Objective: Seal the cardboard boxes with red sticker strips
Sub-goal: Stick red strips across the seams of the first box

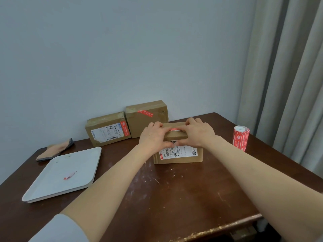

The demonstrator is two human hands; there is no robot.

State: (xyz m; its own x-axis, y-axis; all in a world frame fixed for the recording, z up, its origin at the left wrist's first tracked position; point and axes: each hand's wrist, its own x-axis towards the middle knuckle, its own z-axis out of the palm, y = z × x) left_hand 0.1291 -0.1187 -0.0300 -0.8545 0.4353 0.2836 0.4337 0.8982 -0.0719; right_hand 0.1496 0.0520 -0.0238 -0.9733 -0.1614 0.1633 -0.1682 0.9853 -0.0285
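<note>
A small cardboard box [180,157] with a white shipping label stands on the brown table [174,198]. A red sticker strip [175,129] lies along its top edge, partly hidden by fingers. My left hand [153,137] grips the box's upper left, fingers curled over the top and thumb on the front. My right hand [197,131] grips the upper right the same way, fingertips at the strip's end. Two more cardboard boxes lean on the wall behind: a left one [107,129] with a label and a right one [146,117], each bearing a red strip.
A roll of red stickers [240,137] stands near the table's right edge. A white tray [64,173] at the left holds a red and white scrap [70,175]. A folded cloth [56,150] lies behind the tray. Curtains hang at the right.
</note>
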